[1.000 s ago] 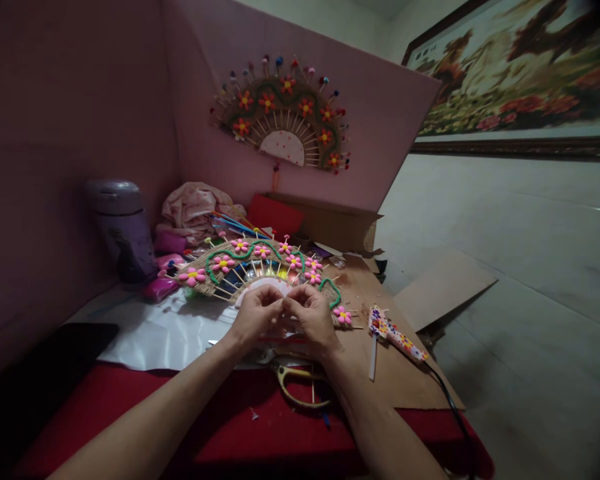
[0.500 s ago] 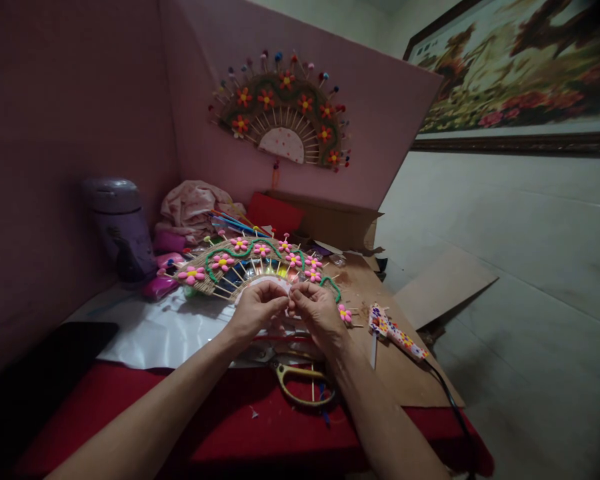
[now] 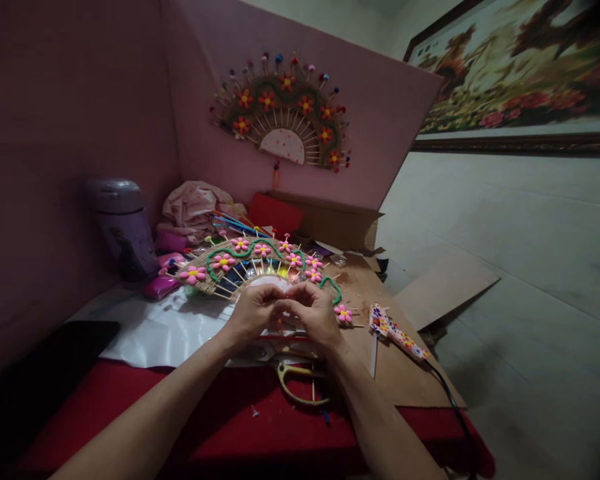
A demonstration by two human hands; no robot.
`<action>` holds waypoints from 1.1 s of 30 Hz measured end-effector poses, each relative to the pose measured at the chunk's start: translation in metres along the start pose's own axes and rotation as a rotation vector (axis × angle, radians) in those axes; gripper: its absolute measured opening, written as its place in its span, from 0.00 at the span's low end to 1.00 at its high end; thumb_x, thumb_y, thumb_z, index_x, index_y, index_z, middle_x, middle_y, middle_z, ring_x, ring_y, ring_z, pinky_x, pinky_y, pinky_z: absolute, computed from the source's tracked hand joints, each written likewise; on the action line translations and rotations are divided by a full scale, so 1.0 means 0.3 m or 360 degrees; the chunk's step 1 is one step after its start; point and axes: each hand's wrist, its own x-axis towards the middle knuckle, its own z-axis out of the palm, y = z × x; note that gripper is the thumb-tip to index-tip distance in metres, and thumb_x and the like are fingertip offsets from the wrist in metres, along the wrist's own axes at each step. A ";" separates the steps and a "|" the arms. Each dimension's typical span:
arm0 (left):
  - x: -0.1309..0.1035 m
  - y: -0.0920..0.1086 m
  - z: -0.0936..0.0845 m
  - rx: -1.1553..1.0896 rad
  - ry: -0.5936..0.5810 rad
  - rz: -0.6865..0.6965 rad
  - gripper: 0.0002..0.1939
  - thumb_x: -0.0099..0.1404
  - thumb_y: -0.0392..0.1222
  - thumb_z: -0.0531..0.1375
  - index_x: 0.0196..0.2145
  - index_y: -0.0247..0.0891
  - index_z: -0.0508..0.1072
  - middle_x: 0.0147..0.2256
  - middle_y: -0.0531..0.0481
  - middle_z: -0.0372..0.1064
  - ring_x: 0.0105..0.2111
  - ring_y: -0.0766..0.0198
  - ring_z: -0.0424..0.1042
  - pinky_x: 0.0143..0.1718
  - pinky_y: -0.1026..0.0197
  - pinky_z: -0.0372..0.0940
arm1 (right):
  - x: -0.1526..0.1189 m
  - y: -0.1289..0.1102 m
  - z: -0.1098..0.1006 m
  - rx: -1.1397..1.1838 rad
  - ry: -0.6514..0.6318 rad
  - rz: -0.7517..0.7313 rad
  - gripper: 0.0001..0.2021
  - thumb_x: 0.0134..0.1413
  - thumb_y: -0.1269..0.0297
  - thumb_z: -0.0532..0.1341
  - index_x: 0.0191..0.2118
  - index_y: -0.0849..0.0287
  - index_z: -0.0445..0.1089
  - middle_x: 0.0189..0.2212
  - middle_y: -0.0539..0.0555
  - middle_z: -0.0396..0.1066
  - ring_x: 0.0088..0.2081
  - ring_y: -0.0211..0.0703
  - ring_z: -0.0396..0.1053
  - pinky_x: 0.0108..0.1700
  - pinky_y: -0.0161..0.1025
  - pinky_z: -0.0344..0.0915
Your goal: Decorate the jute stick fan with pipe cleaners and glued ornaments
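Note:
My left hand (image 3: 254, 313) and my right hand (image 3: 314, 313) meet over the near edge of a decorated fan (image 3: 223, 262), fingertips pinched together. Whatever lies between the fingers is hidden or too small to make out. Pink flowers with yellow centres and a wavy green trim cover the fan's twine band, and thin sticks run down to its pale base. Below my hands lies a pair of scissors (image 3: 281, 385) with gold-coloured handles, partly behind my right wrist. Right of the fan, a flower-patterned glue gun (image 3: 400, 339) with a black cord rests on cardboard.
A purple bottle (image 3: 125, 233) stands at left, beside pink packets (image 3: 161, 288) and a bunched pink cloth (image 3: 195, 207). A white sheet (image 3: 140, 330) and cardboard (image 3: 415, 383) lie on the red tablecloth (image 3: 220, 427). Another fan (image 3: 286, 107) with orange flowers hangs on the pink panel.
My fingers have shifted: the right fingers now reach further over the left fingertips, and the thumbs have drawn together. The fan, scissors and glue gun stay in place.

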 end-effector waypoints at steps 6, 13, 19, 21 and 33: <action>0.003 0.006 -0.007 -0.0111 -0.0062 -0.0068 0.08 0.46 0.39 0.66 0.20 0.34 0.71 0.18 0.52 0.68 0.18 0.66 0.67 0.20 0.66 0.62 | -0.002 0.000 -0.009 0.0050 -0.0229 0.0104 0.11 0.38 0.65 0.68 0.24 0.59 0.64 0.18 0.43 0.63 0.19 0.30 0.60 0.21 0.28 0.56; 0.015 0.017 -0.005 -0.0709 -0.0178 -0.0304 0.13 0.43 0.41 0.69 0.23 0.32 0.69 0.19 0.49 0.72 0.16 0.66 0.69 0.19 0.64 0.66 | 0.010 -0.004 -0.017 0.0629 -0.0246 0.0336 0.15 0.36 0.59 0.70 0.26 0.61 0.64 0.18 0.45 0.65 0.19 0.29 0.62 0.24 0.29 0.61; 0.013 0.018 -0.005 -0.0705 -0.0205 -0.0302 0.14 0.44 0.42 0.68 0.23 0.31 0.69 0.20 0.49 0.72 0.16 0.67 0.69 0.18 0.64 0.66 | 0.016 0.016 -0.018 0.0477 -0.0132 0.0213 0.14 0.38 0.59 0.69 0.29 0.62 0.68 0.18 0.46 0.67 0.19 0.30 0.62 0.22 0.28 0.59; 0.012 0.022 -0.001 -0.0663 -0.0175 -0.0322 0.15 0.43 0.43 0.69 0.23 0.31 0.69 0.19 0.49 0.71 0.16 0.67 0.68 0.18 0.64 0.66 | 0.017 0.021 -0.020 0.0419 -0.0117 0.0180 0.13 0.40 0.59 0.68 0.30 0.62 0.69 0.18 0.47 0.67 0.18 0.29 0.61 0.21 0.28 0.58; -0.005 -0.001 -0.004 0.0135 0.0015 -0.0017 0.09 0.48 0.40 0.64 0.20 0.33 0.69 0.17 0.53 0.66 0.17 0.68 0.66 0.17 0.68 0.60 | 0.012 0.016 -0.008 -0.0179 -0.0095 -0.0060 0.08 0.39 0.66 0.66 0.26 0.60 0.66 0.22 0.46 0.65 0.25 0.33 0.62 0.27 0.31 0.59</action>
